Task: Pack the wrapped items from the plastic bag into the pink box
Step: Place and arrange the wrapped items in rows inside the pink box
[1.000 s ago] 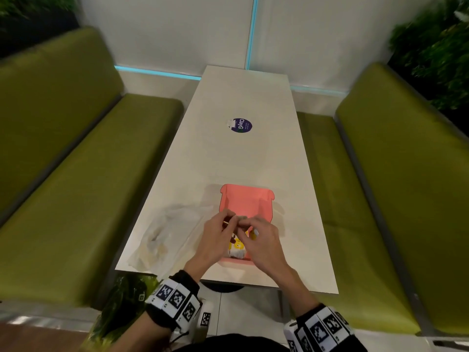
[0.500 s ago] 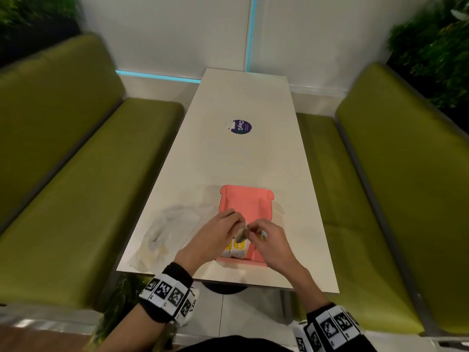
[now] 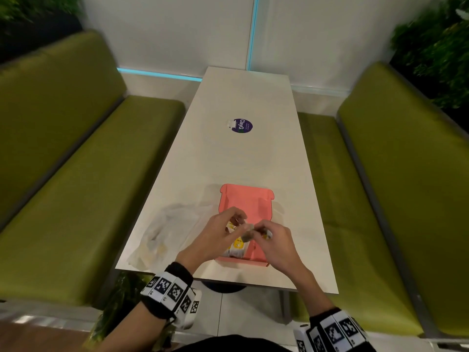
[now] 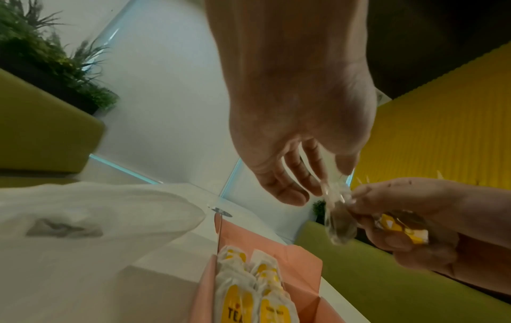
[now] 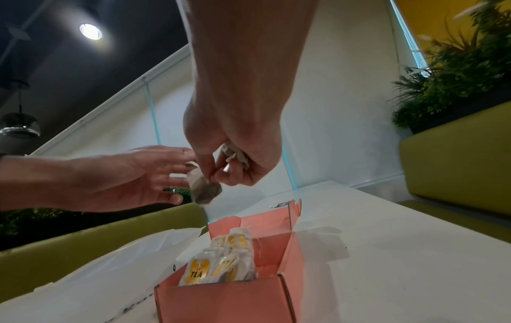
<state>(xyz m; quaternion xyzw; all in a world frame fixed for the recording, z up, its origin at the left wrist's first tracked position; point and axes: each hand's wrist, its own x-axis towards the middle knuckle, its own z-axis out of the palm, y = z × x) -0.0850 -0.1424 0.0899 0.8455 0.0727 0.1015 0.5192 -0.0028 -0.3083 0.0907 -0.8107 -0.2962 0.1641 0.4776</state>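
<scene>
The pink box [image 3: 256,256] stands open at the table's near edge, lid [image 3: 247,200] laid back, with several yellow-labelled wrapped tea packets [image 3: 237,246] upright in it. Both hands hover just above it. My right hand [image 3: 271,240] pinches a small clear-wrapped tea bag [image 4: 338,220] between thumb and forefinger, and its curled fingers hold a second yellow packet [image 4: 401,227]. My left hand [image 3: 223,231] meets it from the left and pinches the top corner of the same wrapper [image 5: 206,190]. The white plastic bag [image 3: 167,232] lies crumpled left of the box.
The long white table [image 3: 241,161] carries a round purple sticker [image 3: 241,125] further back. Green bench seats [image 3: 76,199] flank it on both sides. A wall closes the far end, with plants in both upper corners.
Both hands stay together over the box and have risen slightly. The small clear-wrapped tea bag now hangs between them, and the left fingers have spread a little.
</scene>
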